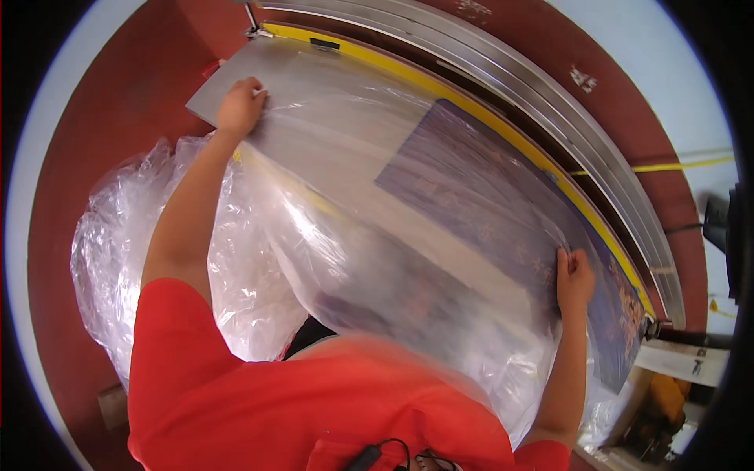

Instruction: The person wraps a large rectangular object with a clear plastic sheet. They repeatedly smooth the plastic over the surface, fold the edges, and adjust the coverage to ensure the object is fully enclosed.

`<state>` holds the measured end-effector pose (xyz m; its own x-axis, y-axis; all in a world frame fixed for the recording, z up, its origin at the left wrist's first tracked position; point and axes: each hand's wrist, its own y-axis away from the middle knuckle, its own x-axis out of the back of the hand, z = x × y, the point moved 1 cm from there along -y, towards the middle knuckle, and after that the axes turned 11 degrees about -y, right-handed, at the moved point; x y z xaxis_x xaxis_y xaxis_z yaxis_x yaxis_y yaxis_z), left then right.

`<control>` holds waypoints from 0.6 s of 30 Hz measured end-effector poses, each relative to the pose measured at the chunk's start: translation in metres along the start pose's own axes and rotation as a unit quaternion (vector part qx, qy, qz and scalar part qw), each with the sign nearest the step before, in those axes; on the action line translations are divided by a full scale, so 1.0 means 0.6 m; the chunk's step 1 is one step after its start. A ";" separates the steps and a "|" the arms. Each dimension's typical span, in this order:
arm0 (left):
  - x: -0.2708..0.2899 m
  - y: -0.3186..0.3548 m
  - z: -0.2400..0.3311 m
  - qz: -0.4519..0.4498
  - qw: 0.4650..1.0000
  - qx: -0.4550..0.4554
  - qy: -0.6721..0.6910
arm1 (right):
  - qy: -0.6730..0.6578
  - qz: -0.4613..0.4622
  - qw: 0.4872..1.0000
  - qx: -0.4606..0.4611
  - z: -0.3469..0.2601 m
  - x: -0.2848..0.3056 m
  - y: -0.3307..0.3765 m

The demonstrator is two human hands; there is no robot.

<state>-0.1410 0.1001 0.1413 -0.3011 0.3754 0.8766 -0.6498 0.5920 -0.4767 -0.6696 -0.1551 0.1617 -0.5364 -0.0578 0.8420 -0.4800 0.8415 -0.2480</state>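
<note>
A clear plastic film (pixel 306 228) stretches between my two hands, over a grey work surface (pixel 224 82). At the far left, my left hand (pixel 242 108) pinches the film's edge with curled fingers. My right hand (pixel 576 279) is closed on the film near the right end of the surface. Beneath the film lies a dark blue printed panel (pixel 471 177), its patterns blurred by the plastic. The near part of the film hangs down in front of my body. On the left, a large crumpled heap of the same film (pixel 118 243) billows out beside my left arm.
A yellow strip (pixel 377 59) runs along the surface's far edge, with a long metal rail (pixel 503 59) behind it. A yellow cord (pixel 683 166) crosses the right side. At the lower right stand a white ledge (pixel 679 359) and an orange object (pixel 667 396).
</note>
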 end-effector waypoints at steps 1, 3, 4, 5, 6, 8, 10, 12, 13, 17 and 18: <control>-0.002 -0.002 0.007 0.056 0.996 -0.066 -0.025 | 0.007 0.009 1.000 0.001 -0.001 0.000 0.000; -0.004 -0.003 0.045 0.042 0.988 -0.143 -0.031 | 0.019 0.026 0.999 0.009 0.001 -0.003 0.005; -0.001 0.000 0.071 -0.028 0.988 -0.152 -0.011 | 0.025 0.035 0.999 0.012 0.002 -0.005 0.007; -0.017 -0.001 0.089 0.017 0.986 -0.165 -0.031 | 0.028 0.034 0.999 0.003 0.002 -0.005 0.006; -0.037 0.003 0.101 0.062 0.981 -0.178 -0.054 | 0.029 0.031 0.999 -0.007 0.001 -0.003 0.007; -0.057 -0.011 0.108 0.081 0.976 -0.199 -0.018 | 0.029 0.031 0.999 -0.012 0.001 -0.005 0.007; -0.080 -0.060 0.102 0.032 0.971 -0.212 0.102 | 0.029 0.038 0.999 0.001 0.003 -0.005 0.004; -0.102 -0.111 0.087 -0.053 0.989 -0.086 0.106 | 0.025 0.050 0.998 0.017 -0.007 -0.005 0.003; -0.109 -0.128 0.083 -0.096 0.989 -0.023 0.108 | 0.024 0.056 0.998 0.023 -0.008 -0.005 0.004; -0.134 -0.176 0.069 -0.096 0.990 0.070 -0.074 | 0.016 0.063 0.998 0.017 0.000 -0.007 0.002; -0.151 -0.186 0.055 -0.116 0.988 0.063 -0.084 | 0.018 0.064 0.998 0.014 -0.002 -0.009 0.002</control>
<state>-0.0645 -0.0234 0.1172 -0.2383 0.1099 0.9650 -0.7930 0.5517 -0.2586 -0.6665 -0.1528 0.1576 -0.5700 0.0682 0.8188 -0.4290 0.8252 -0.3674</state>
